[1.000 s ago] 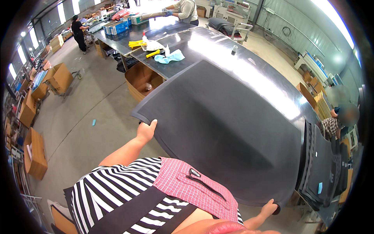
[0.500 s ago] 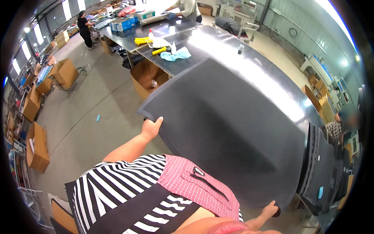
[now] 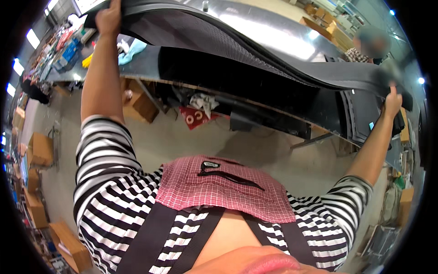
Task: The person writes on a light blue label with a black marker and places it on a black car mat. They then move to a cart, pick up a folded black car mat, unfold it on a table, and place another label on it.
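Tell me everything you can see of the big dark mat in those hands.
The mat is a wide, flexible, dark grey to black sheet, rubber-like in look, with a finely textured underside along the near side. It is raised at the near edge over the table, one end gripped by the left hand, the other by the right hand. Between them the edge bends in a wave. Whether its far side touches the table is hidden.

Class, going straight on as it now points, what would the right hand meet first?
Probably the dark sheet, whose end the right hand grips; how far away things beyond lie is unclear.
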